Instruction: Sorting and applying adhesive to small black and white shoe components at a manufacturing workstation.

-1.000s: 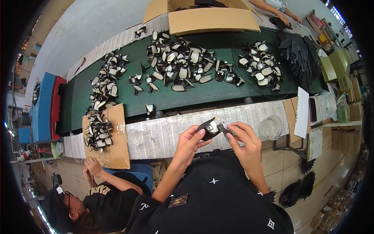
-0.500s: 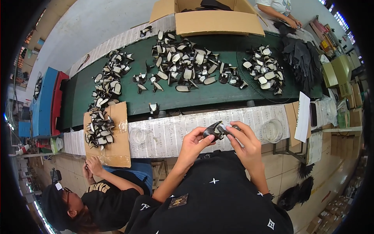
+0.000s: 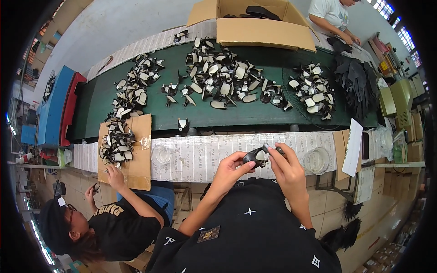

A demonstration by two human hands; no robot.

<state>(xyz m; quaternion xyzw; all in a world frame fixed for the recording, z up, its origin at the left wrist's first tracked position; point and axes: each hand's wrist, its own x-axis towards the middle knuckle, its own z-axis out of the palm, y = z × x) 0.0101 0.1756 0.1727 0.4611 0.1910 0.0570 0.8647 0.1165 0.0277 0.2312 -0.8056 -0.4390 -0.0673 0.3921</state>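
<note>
In front of my chest, above the near ledge, my left hand [image 3: 232, 169] is closed on a glossy black curved piece with a pale face [image 3: 257, 157], shaped like a shoe heel. Its thumb presses along the near side. My right hand [image 3: 287, 167] is closed too, pinching a small dark stick-like tool [image 3: 280, 150] whose kind I cannot make out. Its fingertips come up against the right side of the black piece. Fingers partly hide where the two meet. Beyond them, a single similar piece [image 3: 182, 123] stands at the green belt's near edge.
Heaps of similar black-and-pale pieces [image 3: 225, 75] cover the green belt [image 3: 218, 119]. Clear round dishes [image 3: 317, 161] sit on the paper-covered ledge [image 3: 195, 157]. A co-worker [image 3: 127, 227] sits left by a cardboard sheet [image 3: 141, 159]; another person [image 3: 330, 18] works beyond an open carton [image 3: 266, 32].
The black piece has turned in my left hand, showing more of its pale face. My right fingers have shifted over it. The left co-worker's hands have moved apart, one reaching toward the heap.
</note>
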